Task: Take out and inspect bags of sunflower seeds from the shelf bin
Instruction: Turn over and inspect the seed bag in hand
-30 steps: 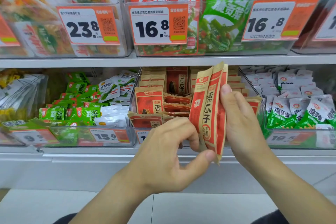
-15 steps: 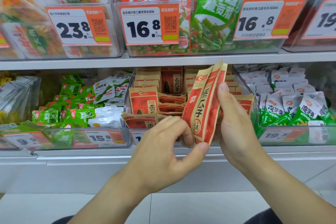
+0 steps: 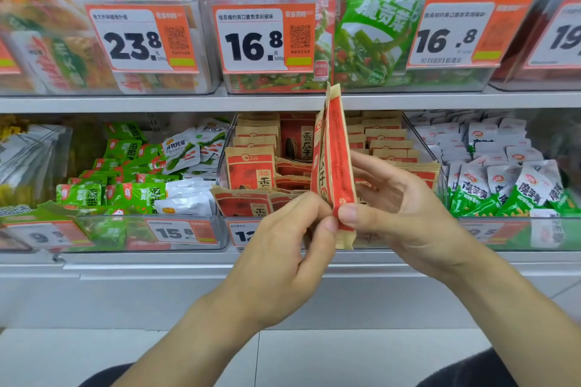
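You've turned the seed bags point(image 3: 334, 166) edge-on toward twelve o'clock, left hand point(image 3: 283, 248) and right hand point(image 3: 399, 207) thumbs pinching their base, so inspection continues.

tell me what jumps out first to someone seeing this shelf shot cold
Dead centre, the left hand and right hand pinch red-and-kraft sunflower seed bags upright and edge-on, in front of the clear shelf bin stacked with more of them. Above, the bold 23.8 price tag and 16.8 price tag pull the eye.
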Demonstrator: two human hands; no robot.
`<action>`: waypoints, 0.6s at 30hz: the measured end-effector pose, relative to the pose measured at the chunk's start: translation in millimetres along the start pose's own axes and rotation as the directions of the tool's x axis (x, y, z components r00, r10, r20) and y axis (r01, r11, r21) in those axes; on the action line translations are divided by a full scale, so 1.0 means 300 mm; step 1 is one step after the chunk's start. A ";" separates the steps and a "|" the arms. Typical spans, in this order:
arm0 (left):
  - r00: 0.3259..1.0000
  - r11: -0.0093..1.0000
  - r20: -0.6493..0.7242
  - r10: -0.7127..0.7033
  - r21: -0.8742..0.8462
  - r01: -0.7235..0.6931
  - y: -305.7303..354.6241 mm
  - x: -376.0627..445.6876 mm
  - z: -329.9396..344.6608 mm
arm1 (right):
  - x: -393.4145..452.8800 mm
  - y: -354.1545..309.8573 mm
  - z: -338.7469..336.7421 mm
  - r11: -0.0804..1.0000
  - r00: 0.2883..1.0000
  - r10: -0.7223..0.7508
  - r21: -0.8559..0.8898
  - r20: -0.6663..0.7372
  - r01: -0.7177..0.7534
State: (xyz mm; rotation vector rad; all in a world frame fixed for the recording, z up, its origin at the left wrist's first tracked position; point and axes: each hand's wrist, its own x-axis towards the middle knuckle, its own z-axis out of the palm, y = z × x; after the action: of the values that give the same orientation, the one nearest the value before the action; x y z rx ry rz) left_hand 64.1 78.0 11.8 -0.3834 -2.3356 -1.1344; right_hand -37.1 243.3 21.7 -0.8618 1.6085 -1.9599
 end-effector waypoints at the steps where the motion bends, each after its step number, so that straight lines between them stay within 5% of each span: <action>1: 1.000 1.000 0.011 -0.004 -0.010 0.004 0.000 -0.001 0.000 | 0.000 0.000 -0.008 1.000 1.000 0.008 0.014 0.015 -0.008; 7: 0.999 0.990 0.003 -0.052 -0.132 0.052 -0.011 -0.008 -0.010 | -0.012 -0.004 -0.003 1.000 1.000 -0.013 -0.014 0.018 0.013; 13: 0.941 0.904 -0.108 -0.321 -0.330 0.271 -0.008 0.000 -0.014 | -0.029 0.008 0.043 0.910 0.995 -0.081 -0.412 -0.054 0.052; 18: 0.914 0.903 -0.128 -0.386 -0.256 0.346 -0.037 0.003 -0.008 | -0.028 0.022 0.068 0.785 0.995 -0.077 -0.619 -0.071 0.017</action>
State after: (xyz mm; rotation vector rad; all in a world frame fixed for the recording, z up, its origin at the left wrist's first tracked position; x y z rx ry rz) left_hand 59.0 69.3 6.5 0.0889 -2.1792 -1.5559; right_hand -16.9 233.5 16.2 -1.0602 2.3685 -1.5082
